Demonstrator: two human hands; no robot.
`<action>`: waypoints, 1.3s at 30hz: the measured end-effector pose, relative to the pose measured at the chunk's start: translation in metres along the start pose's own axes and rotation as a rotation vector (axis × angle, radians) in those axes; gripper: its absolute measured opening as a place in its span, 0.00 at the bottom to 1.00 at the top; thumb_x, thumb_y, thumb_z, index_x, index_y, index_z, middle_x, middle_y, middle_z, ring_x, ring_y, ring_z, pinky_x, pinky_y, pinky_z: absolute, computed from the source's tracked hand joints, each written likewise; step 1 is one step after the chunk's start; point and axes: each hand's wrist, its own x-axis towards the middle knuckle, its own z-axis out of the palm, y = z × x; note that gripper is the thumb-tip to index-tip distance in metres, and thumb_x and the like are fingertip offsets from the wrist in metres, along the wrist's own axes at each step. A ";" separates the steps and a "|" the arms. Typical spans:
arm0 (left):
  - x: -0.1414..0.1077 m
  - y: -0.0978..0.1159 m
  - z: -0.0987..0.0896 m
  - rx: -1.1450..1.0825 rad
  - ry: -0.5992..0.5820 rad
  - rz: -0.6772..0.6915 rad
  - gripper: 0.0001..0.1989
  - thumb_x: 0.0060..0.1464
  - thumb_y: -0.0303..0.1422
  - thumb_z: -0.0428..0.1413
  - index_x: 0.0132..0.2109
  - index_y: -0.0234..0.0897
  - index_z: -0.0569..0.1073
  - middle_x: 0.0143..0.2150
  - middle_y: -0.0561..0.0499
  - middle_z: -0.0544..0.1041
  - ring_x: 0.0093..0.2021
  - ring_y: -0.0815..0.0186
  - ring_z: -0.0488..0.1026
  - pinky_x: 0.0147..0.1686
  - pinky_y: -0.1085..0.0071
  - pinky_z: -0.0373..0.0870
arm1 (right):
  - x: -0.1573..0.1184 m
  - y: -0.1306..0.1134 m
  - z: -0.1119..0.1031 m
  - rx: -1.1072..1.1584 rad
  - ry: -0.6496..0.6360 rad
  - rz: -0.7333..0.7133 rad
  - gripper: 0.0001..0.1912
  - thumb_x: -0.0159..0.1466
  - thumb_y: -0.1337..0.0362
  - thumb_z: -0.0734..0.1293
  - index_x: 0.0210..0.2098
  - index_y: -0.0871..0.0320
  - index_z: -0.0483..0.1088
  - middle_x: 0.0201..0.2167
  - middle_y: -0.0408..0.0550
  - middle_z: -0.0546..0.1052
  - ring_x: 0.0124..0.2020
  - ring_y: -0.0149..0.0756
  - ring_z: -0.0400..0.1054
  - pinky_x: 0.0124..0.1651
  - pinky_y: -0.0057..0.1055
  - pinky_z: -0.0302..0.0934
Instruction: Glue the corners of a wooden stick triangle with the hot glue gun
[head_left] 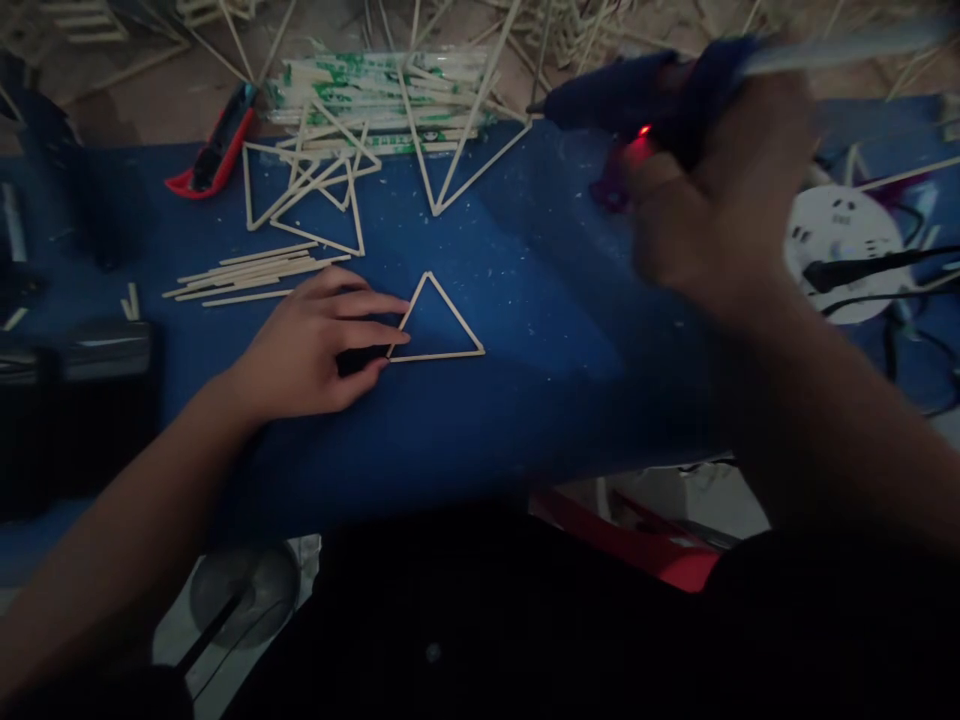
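Blue worktop (525, 420), bearing one small stick triangle (437, 356), laid flat, its three corners meeting; whether glue has set there cannot be told.

Left hand (315, 335): at the triangle's left side, fingers slightly spread, fingertips touching that stick and the lower left corner; light downward pressure should suit, since a sideways push could skew thin sticks.

Right hand (720, 200), blurred: closed round a glue gun (615, 90), red light showing, above and right of the triangle, well apart from it; nozzle best brought in low and slowly, clear of the left fingertips, one small bead per corner, to limit burns and strings.

Loose sticks (259, 268): left of and above the triangle; joined stick frames (354, 205): above left, best left undisturbed; wrapped sticks (375, 90): beyond those frames.
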 end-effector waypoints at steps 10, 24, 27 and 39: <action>-0.003 -0.002 0.007 -0.003 0.015 -0.012 0.16 0.74 0.38 0.58 0.58 0.47 0.90 0.66 0.49 0.88 0.63 0.45 0.81 0.63 0.44 0.82 | -0.010 0.035 0.046 -0.076 -0.130 0.152 0.13 0.69 0.60 0.72 0.50 0.60 0.77 0.55 0.62 0.80 0.60 0.50 0.72 0.64 0.44 0.65; -0.001 -0.001 0.003 -0.014 -0.005 -0.026 0.17 0.75 0.39 0.58 0.58 0.48 0.90 0.66 0.49 0.88 0.63 0.47 0.82 0.66 0.44 0.80 | -0.034 0.007 0.009 -0.328 -0.300 0.193 0.28 0.76 0.56 0.69 0.70 0.66 0.72 0.66 0.66 0.75 0.73 0.56 0.67 0.77 0.53 0.62; 0.000 -0.001 0.002 -0.017 -0.026 -0.023 0.17 0.75 0.39 0.58 0.59 0.47 0.90 0.67 0.48 0.87 0.63 0.46 0.81 0.66 0.44 0.80 | -0.047 -0.004 -0.004 -0.419 -0.209 0.223 0.36 0.72 0.52 0.73 0.72 0.66 0.68 0.67 0.67 0.74 0.73 0.62 0.68 0.77 0.58 0.64; 0.001 0.002 0.001 -0.003 -0.048 -0.068 0.19 0.72 0.40 0.58 0.63 0.48 0.88 0.66 0.48 0.88 0.62 0.46 0.81 0.67 0.43 0.78 | -0.062 -0.052 -0.032 -0.464 -0.243 0.232 0.23 0.73 0.45 0.67 0.45 0.60 0.80 0.42 0.60 0.81 0.54 0.62 0.80 0.59 0.58 0.72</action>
